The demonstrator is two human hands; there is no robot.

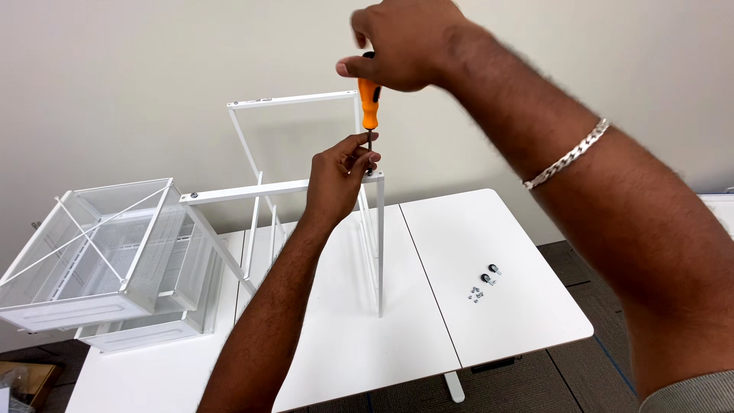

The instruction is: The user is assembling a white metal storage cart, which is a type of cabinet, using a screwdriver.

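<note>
A plain pale wall was seen behind a white table (497, 252) of two joined tops. A white metal frame (290, 187) was stood upright on it, with mesh baskets (107, 252) stacked at left. The orange-handled screwdriver (369, 103) was held vertically, tip down, at the frame's top corner. The right hand (405, 42) was closed round its handle; the left hand (340, 180) was pinched about its shaft. Small casters and screws (483, 283) were laid at right.
</note>
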